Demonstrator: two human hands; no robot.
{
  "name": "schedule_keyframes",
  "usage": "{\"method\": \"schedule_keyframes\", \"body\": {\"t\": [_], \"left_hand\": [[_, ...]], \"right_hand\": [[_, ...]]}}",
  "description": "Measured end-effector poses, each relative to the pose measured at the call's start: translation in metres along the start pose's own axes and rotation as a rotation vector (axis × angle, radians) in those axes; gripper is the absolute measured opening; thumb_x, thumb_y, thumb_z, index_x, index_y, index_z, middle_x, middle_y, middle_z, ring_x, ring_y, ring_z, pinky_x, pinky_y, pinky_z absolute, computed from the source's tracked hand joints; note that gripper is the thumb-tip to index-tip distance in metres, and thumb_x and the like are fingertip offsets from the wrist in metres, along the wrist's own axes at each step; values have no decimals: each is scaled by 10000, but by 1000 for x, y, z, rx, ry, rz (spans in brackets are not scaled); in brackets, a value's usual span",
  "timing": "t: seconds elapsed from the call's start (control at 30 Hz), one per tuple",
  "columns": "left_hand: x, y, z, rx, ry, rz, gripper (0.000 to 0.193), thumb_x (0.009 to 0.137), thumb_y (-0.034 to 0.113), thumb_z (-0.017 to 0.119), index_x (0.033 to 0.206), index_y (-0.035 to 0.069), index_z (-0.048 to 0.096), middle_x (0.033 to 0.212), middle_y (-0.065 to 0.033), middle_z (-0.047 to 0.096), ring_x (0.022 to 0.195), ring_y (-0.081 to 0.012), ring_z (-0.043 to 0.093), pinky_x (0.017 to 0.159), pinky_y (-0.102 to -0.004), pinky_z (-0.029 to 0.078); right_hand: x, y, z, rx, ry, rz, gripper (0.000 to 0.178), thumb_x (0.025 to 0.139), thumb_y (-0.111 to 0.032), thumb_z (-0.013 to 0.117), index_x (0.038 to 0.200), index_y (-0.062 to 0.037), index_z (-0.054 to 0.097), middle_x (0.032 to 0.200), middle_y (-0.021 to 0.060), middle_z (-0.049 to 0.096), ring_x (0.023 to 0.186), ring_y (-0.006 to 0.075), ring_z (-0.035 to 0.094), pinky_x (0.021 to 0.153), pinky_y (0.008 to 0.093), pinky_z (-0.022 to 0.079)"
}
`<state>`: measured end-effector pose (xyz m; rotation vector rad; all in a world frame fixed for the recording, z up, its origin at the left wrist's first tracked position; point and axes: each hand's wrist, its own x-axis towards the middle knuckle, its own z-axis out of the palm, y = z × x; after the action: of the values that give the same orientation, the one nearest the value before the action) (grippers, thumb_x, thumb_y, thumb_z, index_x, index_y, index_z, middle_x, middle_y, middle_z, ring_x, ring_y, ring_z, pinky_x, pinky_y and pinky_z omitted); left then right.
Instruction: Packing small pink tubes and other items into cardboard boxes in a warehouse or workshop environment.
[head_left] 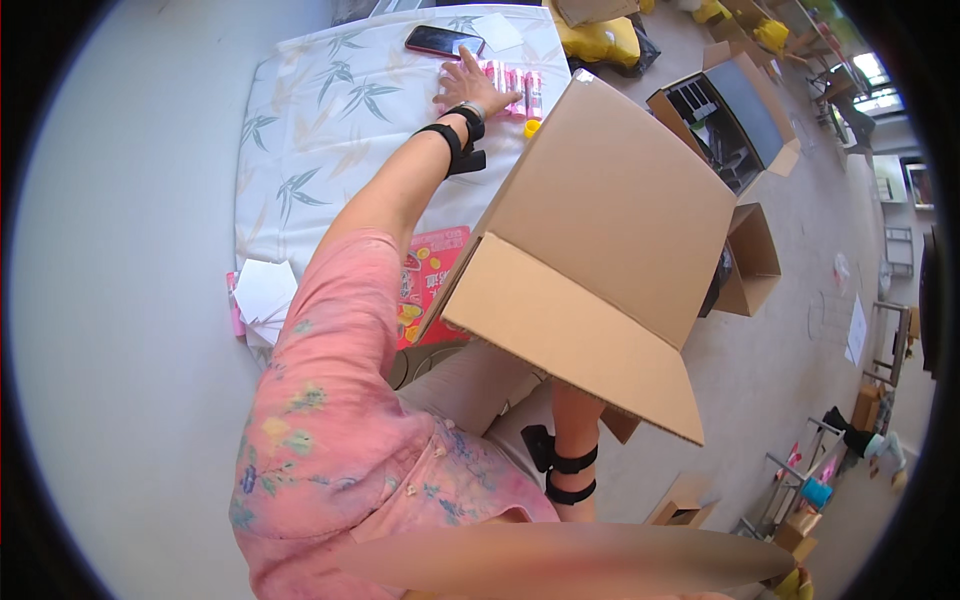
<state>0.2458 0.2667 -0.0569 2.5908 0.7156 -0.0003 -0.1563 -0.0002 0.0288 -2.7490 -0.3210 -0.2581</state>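
Note:
My left hand point(475, 90) reaches far across the table, its fingers spread over a row of small pink-and-white packets point(515, 85). It touches them without closing round any. Just beyond its fingertips lies a dark phone point(432, 40), with a white paper point(498, 31) beside it. A small yellow round thing point(532, 129) sits near the packets. In front of me, a large brown cardboard box point(620, 190) stands tilted at the table's right edge, one flap point(570, 330) folded out toward me. My right forearm goes up behind that flap, which hides the right hand.
A patterned white cloth point(330, 130) covers the table. A red printed package point(440, 270) lies partly under the box, and white cards point(265, 300) fan out at the near left corner. On the floor to the right are an open carton with black items point(715, 125) and a smaller box point(755, 260).

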Motion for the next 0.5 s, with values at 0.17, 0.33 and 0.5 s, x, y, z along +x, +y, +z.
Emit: {"method": "schedule_keyframes", "body": {"t": [0.17,0.33,0.5], "left_hand": [[6,6,9,120,-29,-67,1380,629,645,843,1608,156,3,1590,-200,235,1417,-416,324,1051,-661,372],[17,-11,7,-51,-44,-62,1384,601,538,867,1598,94,16,1523,-287,315,1369,-472,388,1030,-642,411],[14,-30,-7,-112,-8,3,1384,596,505,872,1589,60,16,1453,-344,385,1249,-514,519,1028,-549,468]], "right_hand": [[-40,15,10,-277,-59,-122,261,939,-92,601,1188,-36,653,1080,157,667,1047,349,627,924,476,495],[-52,27,16,-287,-9,-122,281,965,-163,575,1222,-70,645,1123,118,658,1056,314,634,912,431,517],[-49,27,14,-421,52,-182,304,980,-204,552,1245,-81,633,1156,99,651,1056,275,642,895,395,535]]}}
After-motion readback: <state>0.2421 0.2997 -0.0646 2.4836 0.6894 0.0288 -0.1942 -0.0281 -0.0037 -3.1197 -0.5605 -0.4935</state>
